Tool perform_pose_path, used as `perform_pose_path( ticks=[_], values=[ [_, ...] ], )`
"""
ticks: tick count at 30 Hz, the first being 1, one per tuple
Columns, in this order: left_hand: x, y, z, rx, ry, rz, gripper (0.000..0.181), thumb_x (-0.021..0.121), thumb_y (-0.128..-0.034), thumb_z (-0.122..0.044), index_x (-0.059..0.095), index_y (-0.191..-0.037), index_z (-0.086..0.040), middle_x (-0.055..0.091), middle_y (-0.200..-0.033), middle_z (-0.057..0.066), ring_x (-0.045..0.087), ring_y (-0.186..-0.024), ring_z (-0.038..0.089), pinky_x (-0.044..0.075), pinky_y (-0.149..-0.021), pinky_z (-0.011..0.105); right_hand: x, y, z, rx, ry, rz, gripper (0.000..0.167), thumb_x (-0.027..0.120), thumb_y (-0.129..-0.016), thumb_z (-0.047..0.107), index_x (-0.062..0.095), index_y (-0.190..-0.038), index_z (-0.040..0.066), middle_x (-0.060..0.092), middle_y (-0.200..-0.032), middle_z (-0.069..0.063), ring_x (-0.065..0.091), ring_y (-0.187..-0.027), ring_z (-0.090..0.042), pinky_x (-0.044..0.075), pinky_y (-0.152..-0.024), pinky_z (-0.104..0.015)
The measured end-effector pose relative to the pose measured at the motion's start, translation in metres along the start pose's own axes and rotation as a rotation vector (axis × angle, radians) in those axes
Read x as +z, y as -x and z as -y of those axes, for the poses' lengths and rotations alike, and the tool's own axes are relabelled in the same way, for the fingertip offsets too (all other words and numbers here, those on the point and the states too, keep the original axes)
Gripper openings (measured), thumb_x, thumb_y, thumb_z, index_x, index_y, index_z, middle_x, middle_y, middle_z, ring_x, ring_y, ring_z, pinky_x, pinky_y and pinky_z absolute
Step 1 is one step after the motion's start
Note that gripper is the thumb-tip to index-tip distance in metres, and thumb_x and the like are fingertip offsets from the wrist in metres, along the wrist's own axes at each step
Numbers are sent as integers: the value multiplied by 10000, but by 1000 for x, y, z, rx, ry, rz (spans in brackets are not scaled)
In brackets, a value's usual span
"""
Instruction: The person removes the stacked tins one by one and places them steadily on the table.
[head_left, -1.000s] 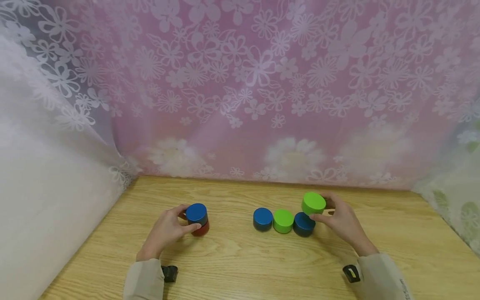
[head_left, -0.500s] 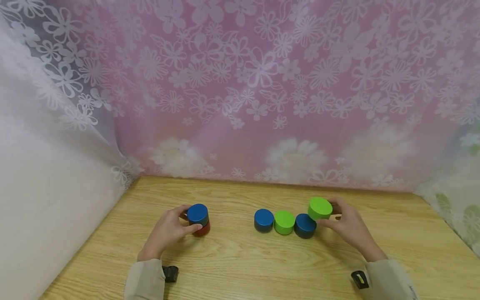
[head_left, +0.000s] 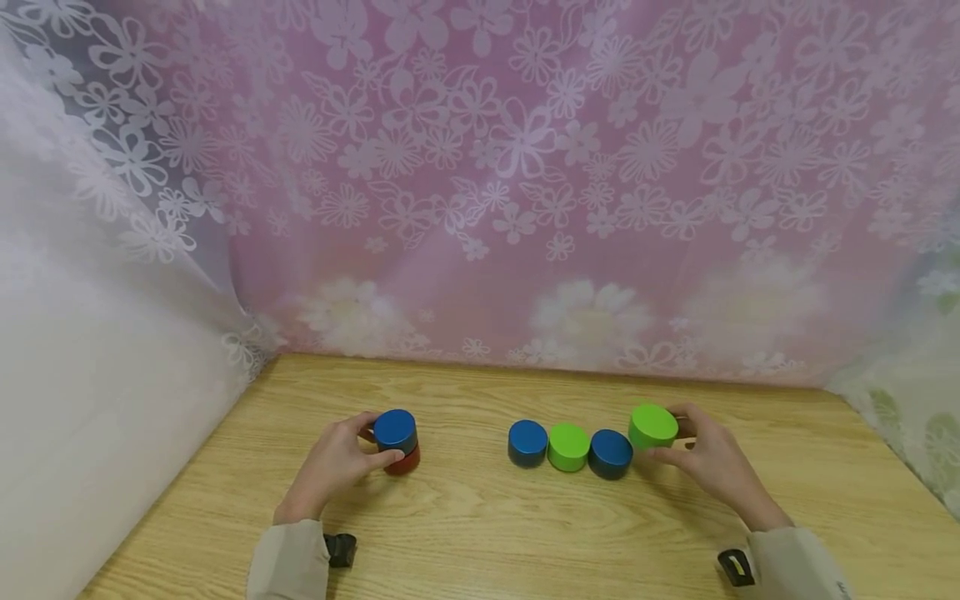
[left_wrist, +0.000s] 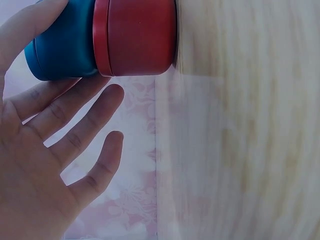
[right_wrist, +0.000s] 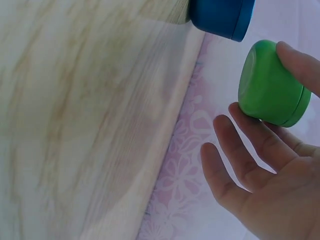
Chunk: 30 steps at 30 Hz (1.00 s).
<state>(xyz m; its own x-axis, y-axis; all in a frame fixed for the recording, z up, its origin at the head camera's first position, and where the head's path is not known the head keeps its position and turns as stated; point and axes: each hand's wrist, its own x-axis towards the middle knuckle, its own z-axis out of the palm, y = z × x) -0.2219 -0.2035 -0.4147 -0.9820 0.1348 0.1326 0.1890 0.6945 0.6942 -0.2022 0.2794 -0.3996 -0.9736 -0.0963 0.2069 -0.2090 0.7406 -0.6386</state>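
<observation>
In the head view my left hand [head_left: 333, 462] pinches a blue round tin [head_left: 395, 430] between thumb and fingers. That tin sits on top of a red tin [head_left: 403, 461], which stands on the wooden table; the left wrist view shows the two stacked together. My right hand [head_left: 712, 458] grips a green tin [head_left: 652, 427], slightly tilted and held just above the table in the right wrist view. Left of it stands a dark blue tin [head_left: 610, 454], in a row with another green tin [head_left: 567, 447] and a blue tin [head_left: 527, 443].
The wood-grain table [head_left: 465, 533] ends at the back against a pink floral curtain [head_left: 480, 208]. A pale cloth [head_left: 97, 375] hangs along the left side, and another floral sheet [head_left: 911, 392] along the right.
My right hand has moved right and down with the green tin, from above the dark blue tin to its right side. The left hand stays on the blue tin.
</observation>
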Motion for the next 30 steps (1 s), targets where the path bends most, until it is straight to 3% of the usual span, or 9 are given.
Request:
perform_pose_path(
  ticks=[6,11,17,30],
  values=[
    [1,0,-1,2,8,3,618,864,-833,-254,625,-1334,17,707,-1096,65,665,-984,248,553,-816,465,-2,2,-6,45,3,28,680,867,-823,210,517,-1314,-104,667,-1118,-226,661,-975,-365,548,-763,-509],
    [1,-1,0,4,10,1,606,863,-834,-249,629,-1328,14,707,-1096,64,664,-982,247,552,-819,468,-4,1,-10,71,11,70,705,862,-826,226,491,-1313,-125,683,-1077,-226,662,-994,-390,529,-806,-582],
    [1,-1,1,8,3,-2,600,865,-831,-241,632,-1321,13,709,-1076,55,663,-977,244,551,-816,466,-4,-2,-13,63,34,115,700,868,-816,212,487,-1286,-139,691,-1056,-254,665,-1001,-413,500,-834,-635],
    [2,-1,4,23,7,-7,619,864,-832,-262,625,-1329,20,709,-1079,68,673,-971,258,556,-810,466,0,1,-17,37,63,214,569,876,-786,149,555,-1189,-93,683,-1073,-198,654,-994,-383,528,-831,-571]
  ],
)
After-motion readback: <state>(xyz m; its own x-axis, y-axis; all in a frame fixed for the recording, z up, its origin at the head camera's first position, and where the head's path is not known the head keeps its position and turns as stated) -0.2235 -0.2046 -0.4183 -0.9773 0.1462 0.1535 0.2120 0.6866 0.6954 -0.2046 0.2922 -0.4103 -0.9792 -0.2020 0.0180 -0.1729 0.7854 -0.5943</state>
